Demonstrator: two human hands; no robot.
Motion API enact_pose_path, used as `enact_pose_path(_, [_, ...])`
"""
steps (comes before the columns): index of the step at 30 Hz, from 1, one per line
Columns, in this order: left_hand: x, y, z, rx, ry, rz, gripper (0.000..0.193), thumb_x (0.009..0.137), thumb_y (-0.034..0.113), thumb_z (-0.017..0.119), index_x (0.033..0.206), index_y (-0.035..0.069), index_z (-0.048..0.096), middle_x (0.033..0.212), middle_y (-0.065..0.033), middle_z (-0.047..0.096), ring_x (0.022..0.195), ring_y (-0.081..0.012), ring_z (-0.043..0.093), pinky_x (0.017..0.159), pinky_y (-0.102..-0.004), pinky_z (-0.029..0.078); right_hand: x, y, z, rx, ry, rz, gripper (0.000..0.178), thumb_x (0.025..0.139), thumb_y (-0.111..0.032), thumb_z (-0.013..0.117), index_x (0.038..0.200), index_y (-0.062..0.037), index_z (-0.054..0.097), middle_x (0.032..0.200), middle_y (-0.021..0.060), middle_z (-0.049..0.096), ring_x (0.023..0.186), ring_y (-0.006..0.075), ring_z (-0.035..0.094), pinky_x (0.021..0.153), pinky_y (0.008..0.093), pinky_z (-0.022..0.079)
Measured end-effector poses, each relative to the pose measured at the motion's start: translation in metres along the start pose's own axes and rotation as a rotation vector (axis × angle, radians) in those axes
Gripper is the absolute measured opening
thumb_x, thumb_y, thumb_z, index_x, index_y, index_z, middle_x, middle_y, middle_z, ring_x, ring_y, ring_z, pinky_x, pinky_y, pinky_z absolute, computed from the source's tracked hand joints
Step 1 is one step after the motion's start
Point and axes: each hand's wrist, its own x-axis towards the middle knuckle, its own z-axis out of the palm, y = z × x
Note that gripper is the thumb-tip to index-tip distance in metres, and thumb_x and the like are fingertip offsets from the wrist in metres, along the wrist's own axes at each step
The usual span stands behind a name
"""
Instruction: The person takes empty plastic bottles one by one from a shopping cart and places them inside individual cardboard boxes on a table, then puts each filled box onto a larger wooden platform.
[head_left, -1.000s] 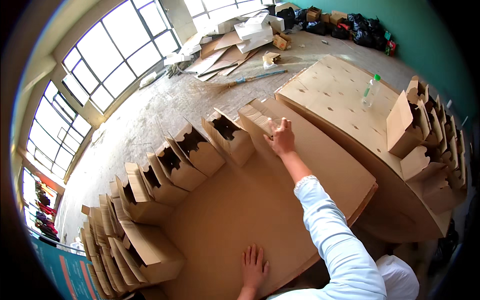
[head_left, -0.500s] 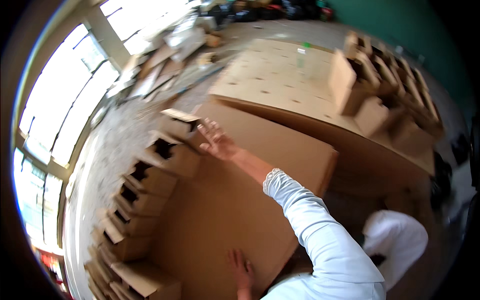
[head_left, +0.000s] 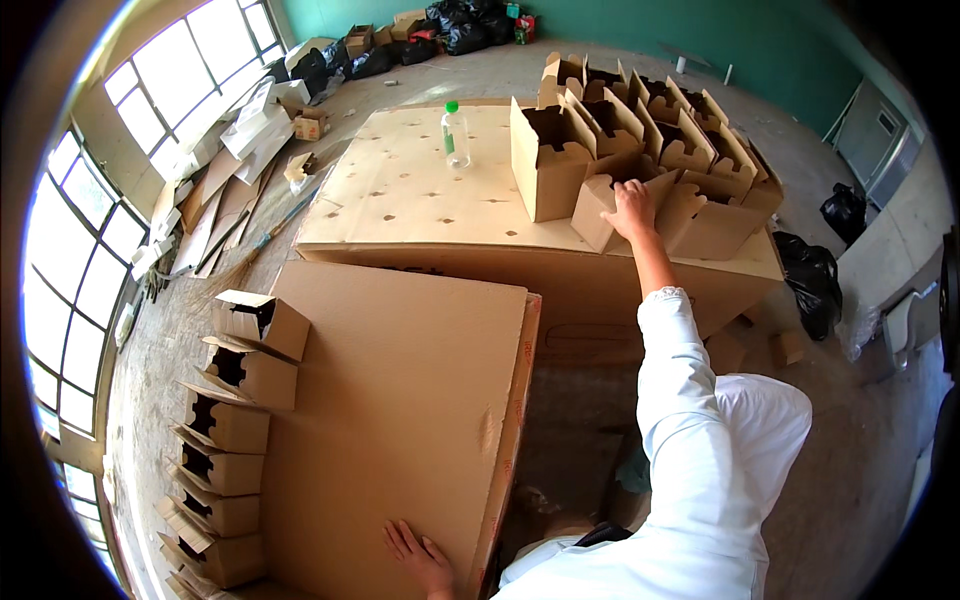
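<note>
My right hand (head_left: 632, 210) reaches out over the far table and has its fingers hooked over the upper edge of an open cardboard box (head_left: 594, 214). This box stands at the front of a cluster of similar open boxes (head_left: 550, 165) with notched flaps. My left hand (head_left: 418, 560) lies flat, fingers spread, on the large brown cardboard surface (head_left: 390, 400) near me. Along that surface's left side runs a row of small open boxes (head_left: 232, 425), their dark openings turned to the left.
A clear bottle with a green cap (head_left: 455, 138) stands on the far cardboard-topped table (head_left: 370, 200). Flattened cardboard (head_left: 220, 185) lies by the windows. Black bags (head_left: 808, 285) sit on the floor at right. A white-clothed knee (head_left: 765, 415) shows beside my right arm.
My right hand has gone from the row of boxes on the left to the cluster on the far table, where it grips a box. My view has turned right. My left hand still rests flat.
</note>
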Motion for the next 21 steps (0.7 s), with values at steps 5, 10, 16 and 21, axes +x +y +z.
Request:
enact_pose_path(5, [0.003,0.01,0.003,-0.033,0.026,0.026,0.053,0.096,0.018,0.044,0.144,-0.003,0.037,0.152,-0.0278,0.03,0.141,-0.0486,0.024,0.115,-0.0586,0.02,-0.001,0.002,-0.025,-0.087,-0.188,-0.105,0.005,0.078,-0.009,0.069,0.082,-0.0071,0.071,0.089,0.0125,0.072,0.1,0.0255,0.064,0.095,0.0451,0.041])
enact_pose_path(10, [-0.001,0.005,0.005,-0.015,0.033,0.008,0.052,0.096,0.018,0.045,0.143,-0.002,0.04,0.151,-0.0273,0.033,0.141,-0.0468,0.026,0.115,-0.0571,0.022,-0.041,-0.018,-0.024,0.147,0.102,-0.258,0.009,0.078,-0.004,0.063,0.07,-0.0065,0.065,0.077,0.013,0.065,0.08,0.0323,0.065,0.079,0.0457,0.043])
enact_pose_path(16, [-0.018,0.008,0.013,-0.062,0.041,-0.064,0.048,0.095,0.018,0.052,0.139,0.002,0.047,0.149,-0.0233,0.039,0.139,-0.0424,0.033,0.113,-0.0522,0.028,-0.16,-0.123,-0.176,0.75,0.138,-0.49,0.014,0.089,-0.015,0.062,0.087,-0.0012,0.062,0.082,0.0141,0.06,0.074,0.0374,0.061,0.062,0.0448,0.048])
enact_pose_path(21, [-0.092,0.037,-0.018,-0.37,0.148,-0.081,0.031,0.089,0.008,0.06,0.119,0.001,0.061,0.129,-0.0207,0.058,0.114,-0.0386,0.058,0.096,-0.0432,0.049,-0.293,-0.201,-0.247,0.947,0.056,-0.956,0.009,0.089,-0.015,0.064,0.085,-0.0069,0.065,0.078,0.0072,0.061,0.062,0.0291,0.062,0.054,0.0394,0.048])
